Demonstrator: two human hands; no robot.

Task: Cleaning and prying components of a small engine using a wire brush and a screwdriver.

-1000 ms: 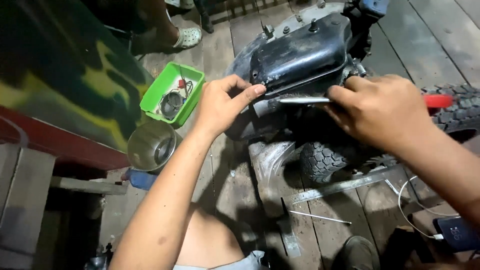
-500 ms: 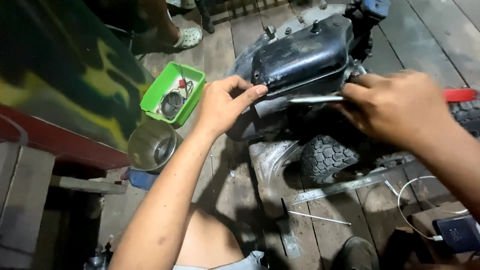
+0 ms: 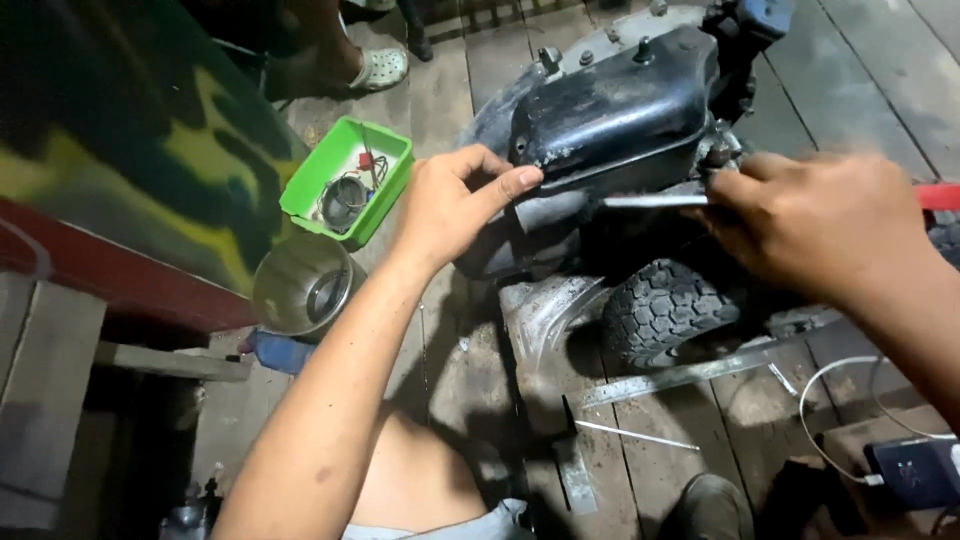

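Left hand [image 3: 455,205]: laid on the lower edge of the black cover [image 3: 620,115]; the thumb is stretched out along that edge, the fingers [image 3: 470,160] are curled over it, so the cover edge is gripped.
Right hand [image 3: 815,225]: closed around the red handle [image 3: 940,196] of a screwdriver; the fingers are pressed together about the tool.
Screwdriver shaft [image 3: 655,201]: a thin metal rod, held level, pointed from the right hand toward the left thumb, just beneath the black cover.
Black cover: dusty, set on a small machine that rests on the wooden floor [image 3: 880,80], centre of view.
Tyre [image 3: 665,310]: knobbly, below the shaft.
Green tray [image 3: 345,180]: on the floor left of the left hand, small parts inside.
Metal bowl [image 3: 305,285]: just below the tray.
Phone [image 3: 915,470]: lower right, a white cable attached.
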